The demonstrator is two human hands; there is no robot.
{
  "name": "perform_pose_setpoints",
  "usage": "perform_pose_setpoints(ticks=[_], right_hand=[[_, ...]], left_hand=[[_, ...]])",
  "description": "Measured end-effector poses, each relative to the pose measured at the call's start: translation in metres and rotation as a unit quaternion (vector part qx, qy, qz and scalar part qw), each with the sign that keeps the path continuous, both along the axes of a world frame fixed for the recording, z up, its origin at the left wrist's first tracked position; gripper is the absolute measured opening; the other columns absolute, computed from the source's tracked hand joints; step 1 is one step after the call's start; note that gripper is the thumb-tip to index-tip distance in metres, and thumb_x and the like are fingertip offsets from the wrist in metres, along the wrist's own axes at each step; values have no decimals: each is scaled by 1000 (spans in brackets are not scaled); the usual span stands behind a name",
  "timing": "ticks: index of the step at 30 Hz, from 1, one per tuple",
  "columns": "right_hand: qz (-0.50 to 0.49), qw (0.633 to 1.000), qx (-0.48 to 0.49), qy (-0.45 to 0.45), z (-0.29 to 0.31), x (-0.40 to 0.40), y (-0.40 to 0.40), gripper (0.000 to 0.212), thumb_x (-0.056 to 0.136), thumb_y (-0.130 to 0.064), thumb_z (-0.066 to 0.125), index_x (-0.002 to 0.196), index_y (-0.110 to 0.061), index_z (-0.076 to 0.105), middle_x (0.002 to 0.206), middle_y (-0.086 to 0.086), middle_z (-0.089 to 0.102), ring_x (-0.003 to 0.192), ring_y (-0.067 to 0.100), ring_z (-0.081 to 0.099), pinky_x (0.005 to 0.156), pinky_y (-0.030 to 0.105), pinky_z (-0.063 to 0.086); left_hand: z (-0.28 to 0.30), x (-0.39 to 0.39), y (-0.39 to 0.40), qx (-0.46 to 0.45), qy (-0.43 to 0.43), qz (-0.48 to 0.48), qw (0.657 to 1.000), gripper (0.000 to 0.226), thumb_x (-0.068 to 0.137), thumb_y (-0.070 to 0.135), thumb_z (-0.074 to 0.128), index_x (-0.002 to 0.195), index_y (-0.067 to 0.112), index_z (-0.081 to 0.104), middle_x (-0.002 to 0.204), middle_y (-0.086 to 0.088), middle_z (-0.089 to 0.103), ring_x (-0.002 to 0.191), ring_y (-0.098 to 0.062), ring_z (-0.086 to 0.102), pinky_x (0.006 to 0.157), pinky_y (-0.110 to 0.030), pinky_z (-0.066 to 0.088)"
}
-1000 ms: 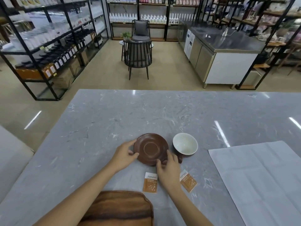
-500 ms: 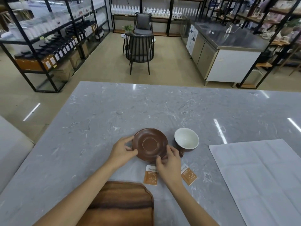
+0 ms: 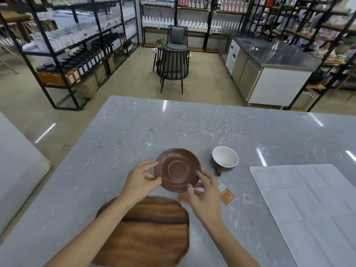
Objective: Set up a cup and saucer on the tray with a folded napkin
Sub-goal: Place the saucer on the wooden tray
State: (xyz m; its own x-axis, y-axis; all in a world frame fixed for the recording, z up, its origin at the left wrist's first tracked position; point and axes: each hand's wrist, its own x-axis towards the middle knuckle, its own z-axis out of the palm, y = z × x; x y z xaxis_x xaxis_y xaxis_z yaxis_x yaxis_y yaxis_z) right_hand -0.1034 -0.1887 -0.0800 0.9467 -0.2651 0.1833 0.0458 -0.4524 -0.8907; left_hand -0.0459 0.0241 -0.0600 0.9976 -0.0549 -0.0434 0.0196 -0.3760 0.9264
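A brown saucer (image 3: pixel 177 169) is held tilted just above the grey marble table. My left hand (image 3: pixel 140 182) pinches its left rim and my right hand (image 3: pixel 205 191) grips its near right rim. The cup (image 3: pixel 225 159), brown outside and white inside, stands on the table to the right of the saucer. A wooden tray (image 3: pixel 146 234) lies at the near edge, below the saucer, partly under my left forearm. The white napkin (image 3: pixel 308 205) lies spread out flat at the right.
Two orange sachets (image 3: pixel 227 194) lie on the table by my right hand, one mostly hidden under it. The table's far edge (image 3: pixel 192 100) faces a floor with a dark chair (image 3: pixel 172 68), shelving and a steel counter.
Both hands have lifted the saucer off the table and tipped it toward me. The view has pulled back, showing more of the tray. Cup and napkin have stayed put.
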Motion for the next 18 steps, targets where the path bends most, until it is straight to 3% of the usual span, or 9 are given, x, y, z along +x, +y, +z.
perform_pose_setpoints(ticks=[2, 6, 8, 12, 15, 18], right_hand=[[6, 1000, -1, -11, 0, -11, 5, 43, 88, -9, 74, 130, -6, 64, 131, -8, 47, 91, 7, 66, 72, 8, 56], [5, 1000, -12, -16, 0, -32, 16, 42, 87, -12, 76, 128, -8, 67, 133, -5, 49, 87, 9, 68, 72, 13, 59], [8, 1000, -20, -20, 0, -43, 23, 43, 86, -14, 76, 128, -9, 67, 133, -7, 49, 88, 8, 68, 71, 15, 60], [18, 1000, -18, -16, -3, -63, 38, 43, 85, -11, 76, 127, -8, 68, 131, -13, 48, 87, 10, 68, 71, 12, 58], [23, 999, -41, 0, -6, -78, 47, 44, 84, -13, 77, 127, -9, 68, 134, -10, 49, 79, 11, 70, 82, 29, 62], [27, 997, -78, 7, -7, -92, 55, 45, 83, -17, 78, 127, -10, 69, 132, -9, 51, 99, 9, 69, 95, 32, 56]], left_hand=[[2, -12, 7, -7, 1, 6, 1000, 52, 80, 13, 82, 128, 28, 68, 135, 11, 56, 84, 1, 73, 75, 0, 47], [5, -37, 21, 11, 6, 15, 1000, 45, 81, 18, 82, 124, 25, 72, 134, 16, 53, 85, 18, 65, 72, 7, 41], [3, -50, 29, 6, 10, 20, 1000, 47, 81, 18, 82, 126, 25, 71, 133, 16, 53, 86, 16, 66, 72, 7, 41], [1, -78, 46, -21, 17, 23, 999, 53, 81, 15, 82, 130, 29, 67, 133, 17, 56, 85, 2, 73, 82, -8, 51], [-3, -97, 56, -32, 21, 28, 999, 55, 80, 13, 82, 130, 30, 66, 131, 21, 55, 82, -2, 74, 91, -27, 58], [-12, -111, 65, -24, 31, 34, 999, 55, 80, 13, 82, 130, 30, 66, 131, 21, 54, 83, -5, 73, 89, -25, 59]])
